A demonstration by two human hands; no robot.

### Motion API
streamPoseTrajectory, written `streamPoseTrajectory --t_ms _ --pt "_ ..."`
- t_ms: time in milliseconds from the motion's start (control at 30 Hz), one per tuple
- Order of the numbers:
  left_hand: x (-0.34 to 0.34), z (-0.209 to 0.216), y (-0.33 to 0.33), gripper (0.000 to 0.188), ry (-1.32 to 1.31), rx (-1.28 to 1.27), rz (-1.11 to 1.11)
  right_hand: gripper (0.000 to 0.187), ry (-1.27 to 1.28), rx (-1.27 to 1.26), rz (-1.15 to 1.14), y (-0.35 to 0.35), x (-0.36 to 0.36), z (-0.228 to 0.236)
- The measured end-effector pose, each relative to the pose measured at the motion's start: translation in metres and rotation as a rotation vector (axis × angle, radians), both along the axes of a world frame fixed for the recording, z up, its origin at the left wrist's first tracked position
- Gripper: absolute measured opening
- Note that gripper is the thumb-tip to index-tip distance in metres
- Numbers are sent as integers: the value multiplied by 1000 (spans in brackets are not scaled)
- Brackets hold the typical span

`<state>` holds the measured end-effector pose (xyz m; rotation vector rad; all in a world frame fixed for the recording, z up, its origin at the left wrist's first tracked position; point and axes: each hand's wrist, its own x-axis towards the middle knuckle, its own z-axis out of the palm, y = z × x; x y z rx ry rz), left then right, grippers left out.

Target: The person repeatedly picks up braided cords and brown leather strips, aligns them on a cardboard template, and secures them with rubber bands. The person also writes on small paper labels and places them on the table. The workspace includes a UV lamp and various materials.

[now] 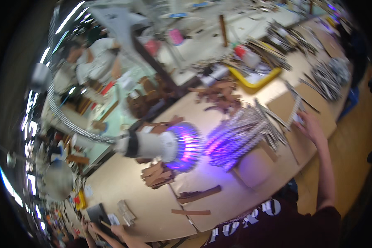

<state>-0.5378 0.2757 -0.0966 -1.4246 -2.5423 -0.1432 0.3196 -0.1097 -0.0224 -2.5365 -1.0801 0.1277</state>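
The desk (pixel 124 194) is a broad tan sheet running from lower left up to the right, with cardboard panels laid over it. A white lamp (pixel 153 145) on a ribbed hose hangs over its middle and throws violet light on a fanned stack of silvery strips (pixel 239 138). More bundles of the same strips (pixel 328 78) lie well apart toward the far right edge, beyond a yellow tray (pixel 258 80). Brown leather scraps (pixel 155 172) sit just under the lamp, with others (pixel 219 93) farther up.

The right hand (pixel 312 128) reaches across to the far end of the stack, its fingers (pixel 300 120) closed around the end of one strip (pixel 295 108) that stands up from the pile. The left hand is not in view.

To handle this well, I judge the strip should be held near its end and drawn along its own length, so the neighbours in the fan stay put, and kept low over the cardboard so it does not bend.

At the lower left, another person's hands (pixel 105 229) work beside a small dark pad (pixel 97 213); a second person sits beyond the desk at upper left.
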Motion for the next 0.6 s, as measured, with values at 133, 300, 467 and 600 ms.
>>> streamPoseTrajectory --t_ms 133,300,467,600 --pt "38 4 -6 27 -74 273 -82 41 79 -124 -35 -29 10 6" --pt "101 14 -78 27 -296 917 -321 55 113 -83 159 -46 -6 10" --pt "229 43 -216 24 -312 884 -715 66 286 81 135 -61 -11 29" --pt "381 68 -320 21 -324 912 -1098 72 853 52 335 -62 -18 44"
